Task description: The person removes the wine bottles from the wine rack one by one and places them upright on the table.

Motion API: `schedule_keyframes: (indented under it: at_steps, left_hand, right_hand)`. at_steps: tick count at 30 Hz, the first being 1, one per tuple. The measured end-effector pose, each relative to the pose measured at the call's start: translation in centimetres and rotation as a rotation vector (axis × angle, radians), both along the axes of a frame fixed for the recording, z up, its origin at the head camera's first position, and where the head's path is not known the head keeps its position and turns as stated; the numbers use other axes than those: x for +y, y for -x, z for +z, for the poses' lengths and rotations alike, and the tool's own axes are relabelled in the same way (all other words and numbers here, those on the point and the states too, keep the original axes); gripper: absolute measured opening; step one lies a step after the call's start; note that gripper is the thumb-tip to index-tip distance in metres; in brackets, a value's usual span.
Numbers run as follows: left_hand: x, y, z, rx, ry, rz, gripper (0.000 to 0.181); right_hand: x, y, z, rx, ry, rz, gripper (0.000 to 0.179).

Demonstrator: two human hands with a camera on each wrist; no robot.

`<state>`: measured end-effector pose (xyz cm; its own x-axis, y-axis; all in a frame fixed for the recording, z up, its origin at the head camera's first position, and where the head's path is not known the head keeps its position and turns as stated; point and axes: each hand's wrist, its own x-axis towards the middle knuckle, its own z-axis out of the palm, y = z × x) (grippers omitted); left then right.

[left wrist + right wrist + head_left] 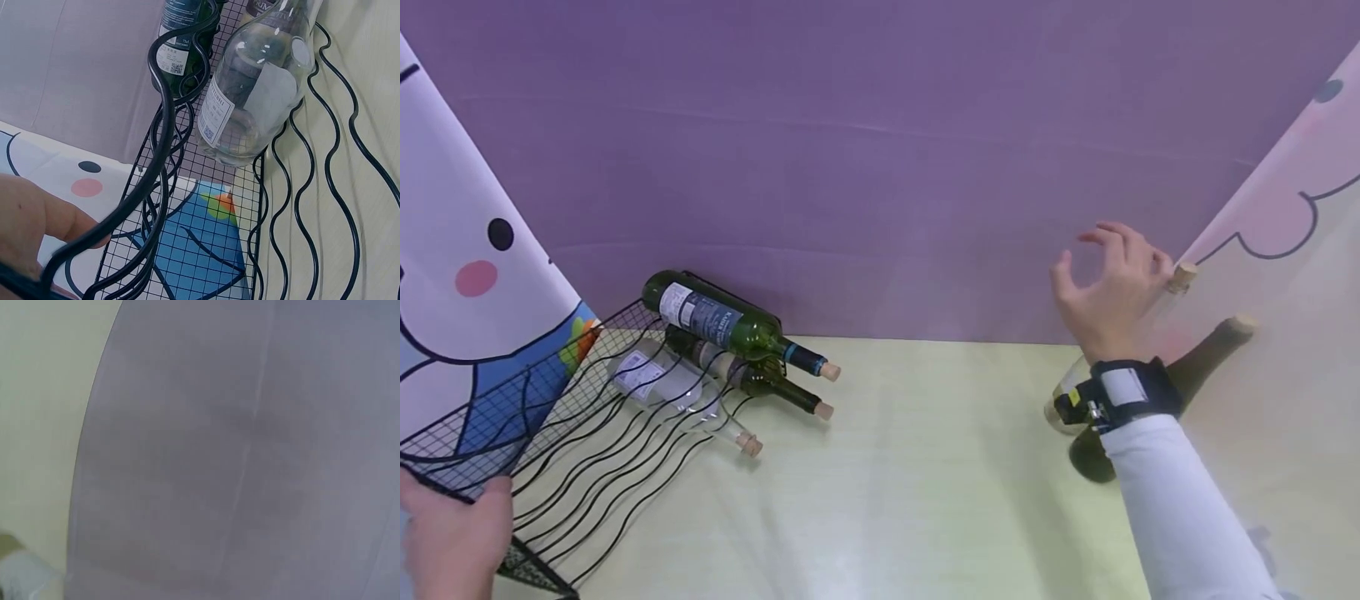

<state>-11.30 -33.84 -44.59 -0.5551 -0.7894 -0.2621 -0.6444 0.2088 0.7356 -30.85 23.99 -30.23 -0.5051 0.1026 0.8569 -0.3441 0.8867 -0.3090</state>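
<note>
My left hand [456, 533] grips the near end of a black wire wine rack [625, 450], thumb over its edge. Three corked bottles lie in the rack's far end: a green wine bottle [741, 331] on top, a dark bottle [775, 385] under it, and a clear glass bottle [250, 94] in front. On the right, my right hand [1112, 292] is raised with fingers spread and loosely bent, a gap between thumb and forefinger. It overlaps a clear corked bottle [1063, 404], hiding most of it. A dark green corked bottle [1206, 362] stands beside it, partly behind my wrist.
The pale tabletop [910, 450] runs between rack and standing bottles. A purple backdrop [880, 167] rises behind, with cartoon-printed panels at left [475, 208] and right [1300, 192]. In the right wrist view, a blurred glassy thing [25, 575] fills the lower left corner.
</note>
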Motion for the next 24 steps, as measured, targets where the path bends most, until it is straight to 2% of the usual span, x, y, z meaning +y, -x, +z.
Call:
schedule_keyframes:
  at_steps: [3, 6, 8, 11, 14, 16, 19, 24]
  left_hand:
    - [0.0, 0.2, -0.1, -0.004, -0.006, 0.009, 0.086]
    - [-0.1, 0.3, -0.3, 0.008, -0.001, 0.016, 0.085]
    - [-0.1, 0.3, -0.4, 0.026, 0.006, 0.019, 0.085]
    - [0.1, 0.2, -0.4, 0.050, 0.017, 0.026, 0.085]
    - [0.3, 0.1, -0.2, 0.032, 0.013, 0.021, 0.085]
    - [0.5, 0.1, -0.1, 0.011, 0.007, 0.016, 0.085]
    - [0.5, 0.2, 0.1, 0.007, 0.009, 0.013, 0.084]
    - [0.5, 0.3, 0.2, 0.073, 0.033, 0.033, 0.082]
  right_hand:
    - [-2.5, 1.1, 0.2, -0.033, -0.021, 0.094, 0.038]
    - [-4.9, 2.0, 0.1, -0.133, -0.023, 0.185, 0.038]
    - [-6.5, 2.3, -0.2, -0.238, -0.017, 0.249, 0.041]
    - [-9.0, 2.1, -0.7, -0.440, 0.027, 0.362, 0.050]
    - [-11.5, 1.3, -1.4, -0.648, 0.093, 0.465, 0.060]
    - [-13.1, 0.7, -1.9, -0.746, 0.114, 0.510, 0.064]
    - [-15.1, 0.2, -2.8, -0.832, 0.084, 0.554, 0.068]
    - [-18.0, -0.1, -4.7, -0.904, 0.002, 0.573, 0.074]
